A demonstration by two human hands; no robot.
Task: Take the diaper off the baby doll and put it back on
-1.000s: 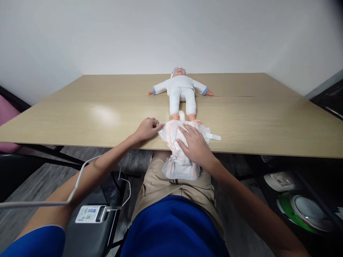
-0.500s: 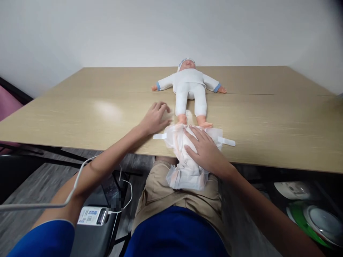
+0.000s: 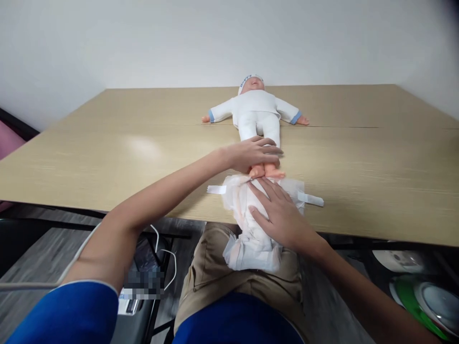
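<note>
A baby doll (image 3: 255, 111) in a white suit and cap lies on its back on the wooden table (image 3: 107, 153), feet toward me. My left hand (image 3: 255, 154) is wrapped round both of the doll's lower legs near the ankles. An unfolded white diaper (image 3: 244, 224) hangs over the table's near edge onto my lap, its tape tabs spread to both sides. My right hand (image 3: 279, 210) lies flat on the diaper with fingers stretched out, just below the doll's feet.
The table runs wide to both sides, against a white wall. Under it at left sit a black chair seat, a white cable (image 3: 167, 258) and a small device. Round white and green items (image 3: 419, 296) lie on the floor at right.
My left hand let go of the diaper's left edge, reached forward and closed round the doll's legs. The diaper's left tab now lies spread out. My right hand stays flat on the diaper.
</note>
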